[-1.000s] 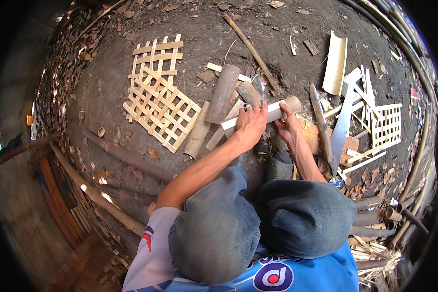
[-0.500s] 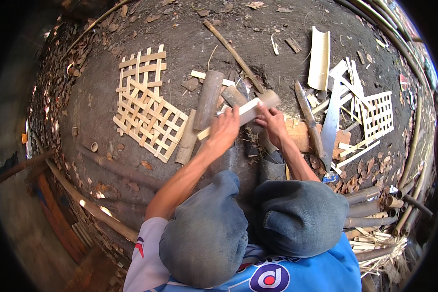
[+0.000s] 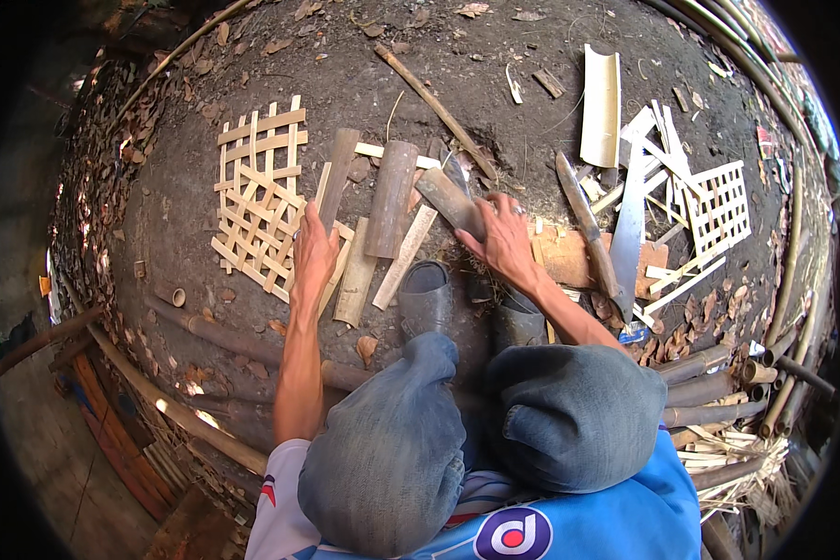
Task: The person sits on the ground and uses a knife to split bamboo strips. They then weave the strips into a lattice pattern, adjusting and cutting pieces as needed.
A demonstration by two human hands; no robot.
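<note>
Left hand [image 3: 315, 252] grips split bamboo [image 3: 339, 173], long axis pointing away | Right hand [image 3: 506, 241], spread, touches short bamboo piece [image 3: 446, 196] slanting far-left

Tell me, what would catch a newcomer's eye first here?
Probably the pale woven bamboo lattice lying left of centre on the dark ground, with another lattice panel at the right. Next might come the shiny saw blade, beside a knife, to the right of the hands. In the middle, the right hand is at the near end of a short bamboo piece.
</note>
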